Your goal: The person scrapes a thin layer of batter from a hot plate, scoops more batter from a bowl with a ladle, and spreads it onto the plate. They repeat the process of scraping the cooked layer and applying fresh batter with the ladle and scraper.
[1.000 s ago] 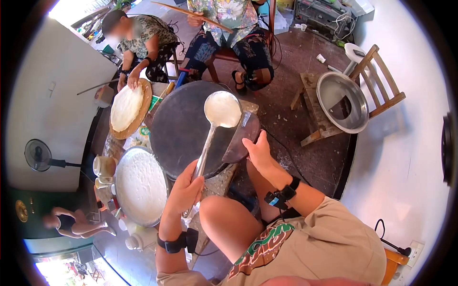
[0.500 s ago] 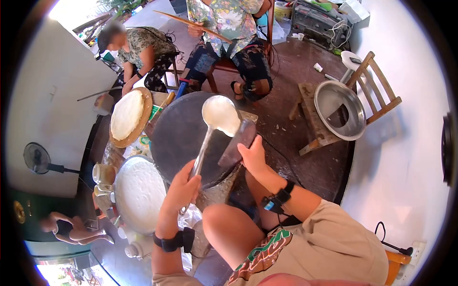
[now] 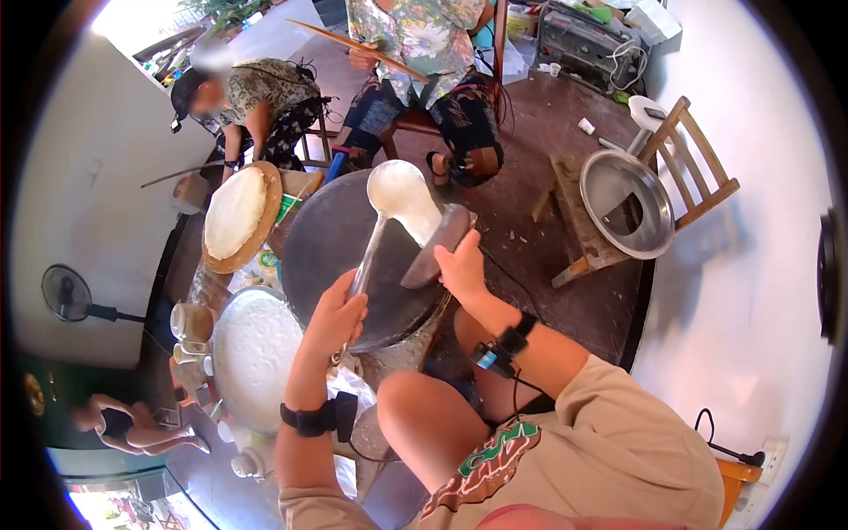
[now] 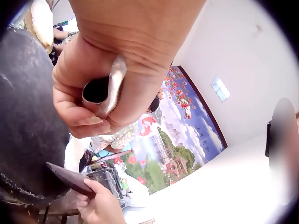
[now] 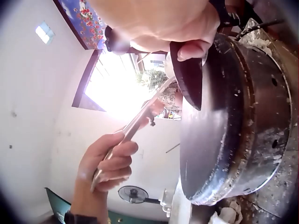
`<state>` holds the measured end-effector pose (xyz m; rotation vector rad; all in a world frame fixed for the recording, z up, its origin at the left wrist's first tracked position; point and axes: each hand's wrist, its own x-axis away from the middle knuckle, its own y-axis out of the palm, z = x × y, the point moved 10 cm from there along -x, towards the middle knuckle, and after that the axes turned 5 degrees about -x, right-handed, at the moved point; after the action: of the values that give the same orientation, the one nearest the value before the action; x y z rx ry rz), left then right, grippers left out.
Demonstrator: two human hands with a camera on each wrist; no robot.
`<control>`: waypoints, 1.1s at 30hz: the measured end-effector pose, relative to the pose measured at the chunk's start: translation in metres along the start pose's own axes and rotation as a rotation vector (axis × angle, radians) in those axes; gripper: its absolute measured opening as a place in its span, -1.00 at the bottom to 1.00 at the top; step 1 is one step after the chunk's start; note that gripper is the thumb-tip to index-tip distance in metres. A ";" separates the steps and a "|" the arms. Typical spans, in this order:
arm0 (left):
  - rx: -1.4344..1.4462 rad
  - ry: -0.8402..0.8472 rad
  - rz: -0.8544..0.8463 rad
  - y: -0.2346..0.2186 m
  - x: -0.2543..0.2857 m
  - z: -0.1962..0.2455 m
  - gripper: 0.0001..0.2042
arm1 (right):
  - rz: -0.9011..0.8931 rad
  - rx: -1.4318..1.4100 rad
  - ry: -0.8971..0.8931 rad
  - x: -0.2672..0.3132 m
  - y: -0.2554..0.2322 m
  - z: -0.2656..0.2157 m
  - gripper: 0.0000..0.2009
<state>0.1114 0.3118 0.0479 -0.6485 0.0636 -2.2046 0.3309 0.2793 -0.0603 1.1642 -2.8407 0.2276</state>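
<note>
My left hand (image 3: pixel 336 314) grips the long handle of a metal ladle (image 3: pixel 368 247), held over a round dark griddle (image 3: pixel 322 256). White batter (image 3: pixel 413 205) fills the ladle's bowl and spreads off its right side toward a dark, half-moon scraper (image 3: pixel 435 252). That scraper is pinched in my right hand (image 3: pixel 461 272), tilted over the griddle's right edge. In the left wrist view, the curled fingers wrap the ladle's hollow handle end (image 4: pixel 98 91). The right wrist view has the scraper (image 5: pixel 187 81) beside the griddle's flat top (image 5: pixel 205 144).
Left of the griddle, a wide basin of white batter (image 3: pixel 256 344) stands by several jars (image 3: pixel 190 322). A pale flatbread (image 3: pixel 234 212) lies on a round board behind it. Two people sit across the table. To the right, a metal basin (image 3: pixel 587 208) rests on a wooden chair (image 3: pixel 693 208).
The ladle has tipped to the right, and its batter now reaches farther toward the scraper. My right hand has turned the scraper up on its edge. The person at far left has shifted.
</note>
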 end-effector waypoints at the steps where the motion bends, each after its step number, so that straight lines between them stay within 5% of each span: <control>1: 0.001 0.003 0.008 -0.002 -0.001 0.001 -0.62 | 0.002 -0.008 -0.003 0.002 -0.006 0.003 -0.57; 8: -0.014 -0.022 0.053 -0.011 -0.014 0.001 -0.62 | 0.026 0.052 -0.102 -0.037 0.030 -0.009 -0.60; 14: 0.009 -0.024 0.067 -0.019 -0.024 -0.003 -0.61 | -0.016 0.079 -0.025 -0.022 0.008 -0.030 -0.58; 15: 0.003 -0.031 0.076 -0.020 -0.025 -0.001 -0.61 | 0.004 0.109 -0.133 -0.023 0.011 -0.041 -0.57; 19: -0.021 -0.015 0.098 -0.024 -0.031 0.007 -0.61 | 0.047 0.150 -0.109 -0.050 0.052 -0.053 -0.55; 26: -0.002 -0.033 0.147 -0.035 -0.039 0.004 -0.64 | 0.050 0.114 -0.149 -0.036 0.026 -0.057 -0.50; 30: -0.004 -0.023 0.181 -0.043 -0.039 0.002 -0.64 | -0.012 0.185 -0.102 -0.060 0.077 -0.053 -0.44; 33: -0.008 -0.004 0.203 -0.047 -0.043 0.000 -0.65 | 0.056 0.165 -0.291 -0.067 0.088 -0.055 -0.41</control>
<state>0.1013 0.3746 0.0408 -0.6233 0.1310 -2.0083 0.3169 0.3970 -0.0233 1.2414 -3.1629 0.3257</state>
